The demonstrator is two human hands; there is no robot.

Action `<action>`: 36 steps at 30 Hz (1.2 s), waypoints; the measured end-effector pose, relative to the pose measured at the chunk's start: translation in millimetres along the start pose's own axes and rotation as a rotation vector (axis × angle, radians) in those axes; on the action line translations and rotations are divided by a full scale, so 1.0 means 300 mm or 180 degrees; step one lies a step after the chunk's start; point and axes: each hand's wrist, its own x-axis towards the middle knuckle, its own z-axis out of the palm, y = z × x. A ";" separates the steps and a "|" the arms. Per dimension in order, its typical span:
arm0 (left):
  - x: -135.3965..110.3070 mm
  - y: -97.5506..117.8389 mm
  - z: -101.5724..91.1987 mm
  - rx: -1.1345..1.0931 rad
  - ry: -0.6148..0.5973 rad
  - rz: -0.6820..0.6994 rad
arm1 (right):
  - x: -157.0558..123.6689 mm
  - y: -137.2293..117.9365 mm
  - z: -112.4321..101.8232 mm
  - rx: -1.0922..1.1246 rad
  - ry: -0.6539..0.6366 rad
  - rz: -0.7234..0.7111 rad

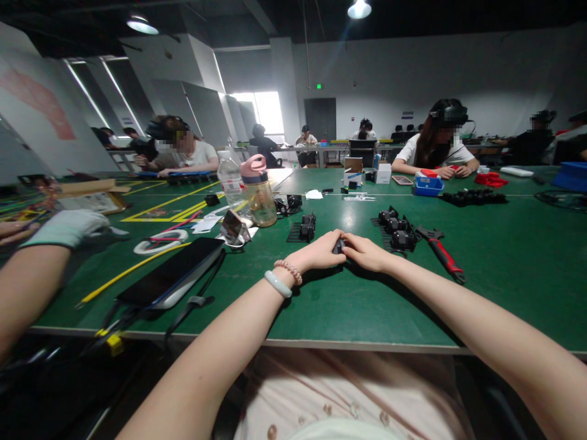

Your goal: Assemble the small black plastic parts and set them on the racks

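My left hand (323,249), with a beaded bracelet and a pale bangle (277,283) at the wrist, and my right hand (367,252) meet over the green table. Both have their fingers closed around a small black part (338,246), mostly hidden by them. Beyond my left hand lies a black part with knobs and a ribbed base (308,227). A group of similar black parts (397,232) lies just past my right hand. To the right of those rests an adjustable wrench (444,253) with a red and black handle.
At left are a flat black device (177,269) with a strap, a yellow strip (132,275) and a co-worker's gloved hand (73,229). Bottles (261,198) stand ahead. A blue bin (428,185) sits before a person across the table (495,305).
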 end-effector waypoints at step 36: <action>0.002 0.002 0.002 -0.0012 -0.0001 -0.0050 | 0.001 0.007 0.002 -0.0084 -0.0002 -0.0046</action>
